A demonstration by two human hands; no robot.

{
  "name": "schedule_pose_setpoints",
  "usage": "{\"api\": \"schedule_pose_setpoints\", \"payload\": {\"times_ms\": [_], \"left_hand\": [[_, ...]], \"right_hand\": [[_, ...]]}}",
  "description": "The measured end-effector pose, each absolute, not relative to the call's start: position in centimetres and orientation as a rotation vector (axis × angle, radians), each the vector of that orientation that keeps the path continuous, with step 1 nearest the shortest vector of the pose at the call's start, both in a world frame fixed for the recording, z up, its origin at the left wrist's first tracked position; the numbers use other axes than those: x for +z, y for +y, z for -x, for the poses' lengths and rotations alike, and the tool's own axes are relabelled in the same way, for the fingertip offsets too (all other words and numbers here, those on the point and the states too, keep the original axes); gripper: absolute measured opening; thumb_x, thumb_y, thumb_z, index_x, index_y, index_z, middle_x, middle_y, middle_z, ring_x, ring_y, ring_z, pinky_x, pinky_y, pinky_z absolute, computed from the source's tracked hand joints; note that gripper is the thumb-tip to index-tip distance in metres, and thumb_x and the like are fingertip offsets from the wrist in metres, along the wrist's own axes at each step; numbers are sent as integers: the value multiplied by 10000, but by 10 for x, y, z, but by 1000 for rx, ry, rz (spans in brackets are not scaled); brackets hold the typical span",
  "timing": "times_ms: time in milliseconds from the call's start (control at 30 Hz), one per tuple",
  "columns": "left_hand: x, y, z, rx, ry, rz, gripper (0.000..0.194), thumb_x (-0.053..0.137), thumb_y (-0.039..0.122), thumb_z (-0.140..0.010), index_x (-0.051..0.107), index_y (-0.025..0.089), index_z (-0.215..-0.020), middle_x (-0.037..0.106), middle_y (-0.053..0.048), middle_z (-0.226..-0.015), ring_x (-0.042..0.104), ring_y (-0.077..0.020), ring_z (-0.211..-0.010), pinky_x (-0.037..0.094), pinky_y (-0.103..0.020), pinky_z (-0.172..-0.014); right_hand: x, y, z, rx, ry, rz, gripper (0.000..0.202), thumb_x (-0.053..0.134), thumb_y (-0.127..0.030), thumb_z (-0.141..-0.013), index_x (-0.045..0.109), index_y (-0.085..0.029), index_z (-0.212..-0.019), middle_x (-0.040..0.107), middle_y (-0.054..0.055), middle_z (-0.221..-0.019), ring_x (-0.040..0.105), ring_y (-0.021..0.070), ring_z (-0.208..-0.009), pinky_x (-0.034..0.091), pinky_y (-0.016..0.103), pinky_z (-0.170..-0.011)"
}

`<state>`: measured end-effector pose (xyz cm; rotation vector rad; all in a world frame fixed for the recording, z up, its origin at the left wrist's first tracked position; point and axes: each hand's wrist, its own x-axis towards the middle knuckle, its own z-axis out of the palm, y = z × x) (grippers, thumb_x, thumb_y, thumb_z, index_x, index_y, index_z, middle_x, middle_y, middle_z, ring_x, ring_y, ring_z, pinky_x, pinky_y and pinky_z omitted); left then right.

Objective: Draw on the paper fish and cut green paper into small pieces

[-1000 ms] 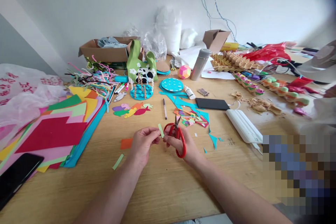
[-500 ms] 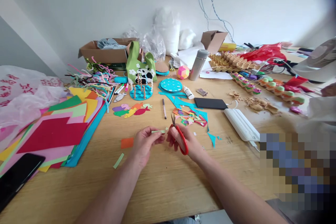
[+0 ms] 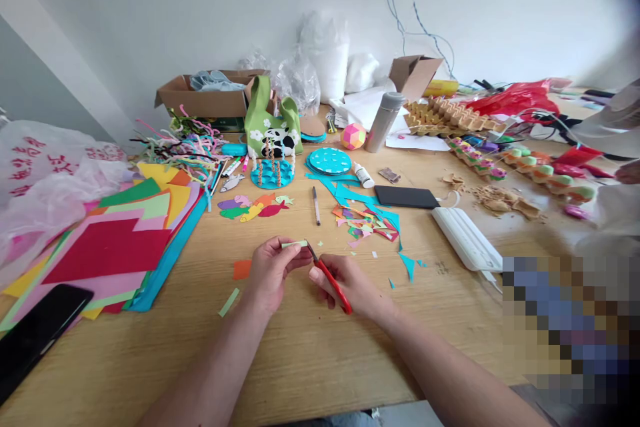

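Observation:
Between its thumb and fingers my left hand (image 3: 273, 270) pinches a small pale green paper strip (image 3: 294, 244). My right hand (image 3: 345, 280) is closed around red-handled scissors (image 3: 336, 290), whose blades point up and left and meet the strip's right end. Another pale green strip (image 3: 229, 303) lies on the table left of my left wrist, below an orange paper piece (image 3: 242, 269). Beyond my hands are several cut-out coloured paper fish (image 3: 253, 208), a pen (image 3: 316, 206) and a heap of mixed paper scraps (image 3: 365, 221).
A stack of coloured sheets (image 3: 100, 247) and a black phone (image 3: 47, 333) lie at left. Right are a white power strip (image 3: 466, 238) and a black power bank (image 3: 406, 197). Farther back stand a grey flask (image 3: 385, 121), a glue bottle (image 3: 363, 175) and a green panda bag (image 3: 273, 127).
The scissors have swung left and down from pointing upward, and their blades now reach the paper strip. My head view has shifted slightly, so the table things appear a little farther right.

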<state>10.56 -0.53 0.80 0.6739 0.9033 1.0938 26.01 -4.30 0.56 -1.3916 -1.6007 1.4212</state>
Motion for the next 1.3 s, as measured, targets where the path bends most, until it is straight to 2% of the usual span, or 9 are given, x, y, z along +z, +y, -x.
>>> {"api": "schedule_pose_setpoints", "payload": {"times_ms": [233, 467, 1000, 1300], "left_hand": [[8, -4, -105, 1090, 898, -669, 273, 817, 229, -572, 620, 115, -722, 740, -89, -725, 703, -194, -667, 563, -306, -683], [8, -5, -104, 1082, 889, -669, 276, 816, 225, -571, 614, 117, -725, 740, -93, -729, 708, -205, -682, 563, -317, -693], [9, -5, -104, 1087, 891, -686, 267, 815, 234, -578, 627, 113, -724, 735, -86, -727, 697, -189, -669, 563, -306, -681], [9, -5, -104, 1087, 887, -694, 251, 810, 235, -582, 639, 115, -720, 735, -86, -725, 695, -187, -667, 564, -308, -683]], "right_hand": [[9, -43, -259, 1515, -1528, 1371, 580, 547, -763, -724, 448, -192, -695, 513, -36, -502, 500, 99, -379, 332, 194, -347], [6, -43, -260, 1522, -1519, 1363, 549, 583, -723, -732, 447, -193, -691, 515, -43, -498, 489, 90, -362, 311, 183, -331], [7, -43, -260, 1514, -1523, 1398, 573, 555, -755, -726, 432, -197, -680, 495, -50, -483, 473, 83, -353, 308, 179, -324], [6, -44, -261, 1489, -1532, 1402, 527, 606, -689, -743, 432, -197, -676, 492, -58, -473, 472, 84, -353, 304, 176, -326]]}}
